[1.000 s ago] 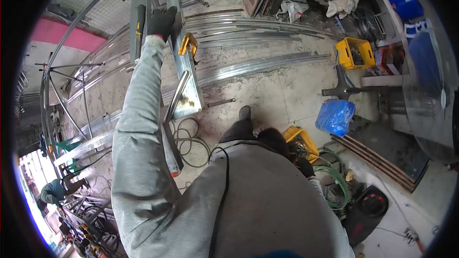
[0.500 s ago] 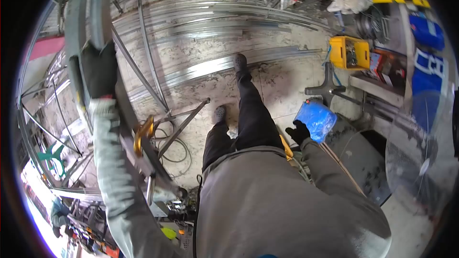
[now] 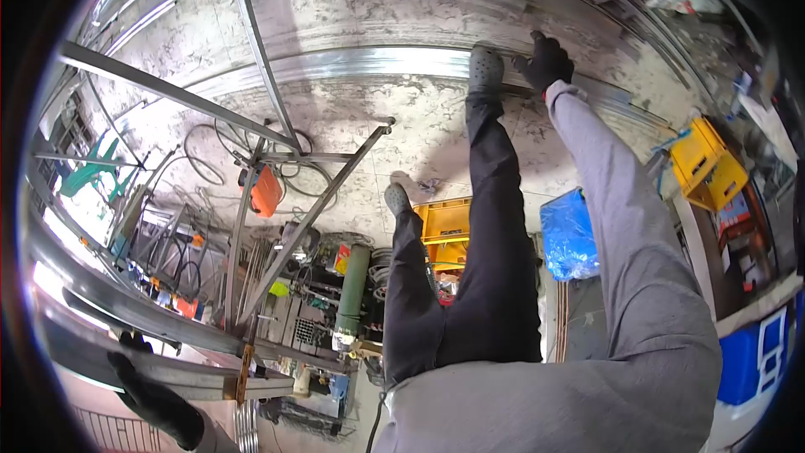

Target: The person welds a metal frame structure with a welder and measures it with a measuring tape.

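My left hand [image 3: 163, 403], in a black glove, is at the lower left. It wraps round a long grey metal profile [image 3: 193, 373], with fingertips showing over the profile's far edge. A rusty orange clamp bar [image 3: 244, 373] crosses that profile near its end. My right hand [image 3: 547, 63], also gloved in black, is stretched out ahead with its fingers apart and nothing in it. It hangs over the floor near my shoe and the flat shiny metal strips [image 3: 377, 61].
A welded metal stand [image 3: 314, 231] with angled legs is left of my feet, beside coiled cable [image 3: 201, 155]. Yellow crates [image 3: 708, 165] and a blue plastic-wrapped bundle [image 3: 570, 235] lie to the right. A green cylinder [image 3: 352, 289] is behind my legs.
My view has turned and dropped towards the left. My right hand has swung forward from beside the blue bundle. My left hand now appears lower, on the metal profile.
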A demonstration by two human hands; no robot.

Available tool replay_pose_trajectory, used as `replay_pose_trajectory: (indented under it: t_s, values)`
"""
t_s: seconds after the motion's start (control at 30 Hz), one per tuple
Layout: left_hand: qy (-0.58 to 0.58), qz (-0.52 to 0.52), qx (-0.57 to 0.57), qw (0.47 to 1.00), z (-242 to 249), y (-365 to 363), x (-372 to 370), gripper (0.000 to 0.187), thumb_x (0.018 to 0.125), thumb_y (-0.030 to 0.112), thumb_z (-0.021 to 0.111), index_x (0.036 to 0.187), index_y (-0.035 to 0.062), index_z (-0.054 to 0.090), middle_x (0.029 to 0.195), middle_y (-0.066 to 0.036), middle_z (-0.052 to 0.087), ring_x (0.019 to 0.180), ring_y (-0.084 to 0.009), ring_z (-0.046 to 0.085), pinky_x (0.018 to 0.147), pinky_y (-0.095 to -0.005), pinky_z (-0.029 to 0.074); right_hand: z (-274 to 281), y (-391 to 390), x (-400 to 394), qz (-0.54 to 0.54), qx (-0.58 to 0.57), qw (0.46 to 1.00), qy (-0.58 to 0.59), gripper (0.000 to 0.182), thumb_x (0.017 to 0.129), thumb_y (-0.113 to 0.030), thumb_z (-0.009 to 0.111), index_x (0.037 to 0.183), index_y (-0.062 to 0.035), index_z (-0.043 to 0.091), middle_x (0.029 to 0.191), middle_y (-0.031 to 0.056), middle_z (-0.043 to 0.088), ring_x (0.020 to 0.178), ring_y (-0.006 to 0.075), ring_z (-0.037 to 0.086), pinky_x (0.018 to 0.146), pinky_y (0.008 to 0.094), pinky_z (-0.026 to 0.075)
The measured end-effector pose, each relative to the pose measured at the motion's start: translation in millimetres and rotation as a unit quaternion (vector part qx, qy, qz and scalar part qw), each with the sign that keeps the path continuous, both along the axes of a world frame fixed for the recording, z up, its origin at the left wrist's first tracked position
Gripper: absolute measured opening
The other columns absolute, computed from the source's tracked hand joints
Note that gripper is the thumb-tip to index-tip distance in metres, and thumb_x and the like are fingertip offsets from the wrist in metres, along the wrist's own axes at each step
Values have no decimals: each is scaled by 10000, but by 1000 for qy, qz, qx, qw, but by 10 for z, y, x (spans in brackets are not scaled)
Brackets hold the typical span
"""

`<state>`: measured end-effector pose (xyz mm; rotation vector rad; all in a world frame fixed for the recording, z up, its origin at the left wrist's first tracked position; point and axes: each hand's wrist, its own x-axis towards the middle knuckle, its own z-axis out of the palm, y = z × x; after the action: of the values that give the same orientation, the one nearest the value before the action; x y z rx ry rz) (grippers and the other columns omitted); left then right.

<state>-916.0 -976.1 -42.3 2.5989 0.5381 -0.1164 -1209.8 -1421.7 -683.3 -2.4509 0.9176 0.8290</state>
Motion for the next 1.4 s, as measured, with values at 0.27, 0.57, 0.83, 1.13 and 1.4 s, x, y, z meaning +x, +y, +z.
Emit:
replay_pose_trajectory:
  t_s: [0.27,0.57,0.83,1.13,1.4]
  values:
    - [20,-94,85,992,68,-191,-136,605,1081,402,504,1461,-69,503,1194,-215,691,1118,-314,669,1017,-444,522,-1547,-45,828,109,-73,991,-20,682,791,-485,792,1375,-193,591,1276,118,616,1172,363,623,925,585,509]
    - [73,-129,248,957,221,-154,-166,686,1057,424,504,1582,12,347,1221,-150,609,1098,-268,607,1015,-438,492,-2231,-91,1156,121,-77,989,23,404,860,-323,693,1234,-170,680,1226,95,707,1150,342,683,913,539,556]
    - [31,-34,165,985,117,-289,-236,682,1065,426,448,1570,-24,361,1228,-182,620,1115,-295,616,1049,-450,479,-1841,-338,757,241,-82,965,-65,283,894,-306,683,1154,-196,690,1026,89,694,970,302,702,801,500,548]
    - [19,-58,91,994,-139,-82,-97,658,1088,408,426,1547,-61,377,1309,-235,611,1193,-345,618,1084,-482,470,-1398,-10,793,231,-49,972,5,604,806,-384,797,1342,-181,608,1194,93,650,1069,314,660,877,534,510]
    - [40,-58,149,986,-77,-103,48,652,1092,404,423,1543,-65,381,1312,-238,615,1202,-351,620,1094,-488,466,-2347,533,803,149,-71,985,-40,356,866,-222,650,1217,-173,672,1087,113,683,989,342,700,815,530,561]
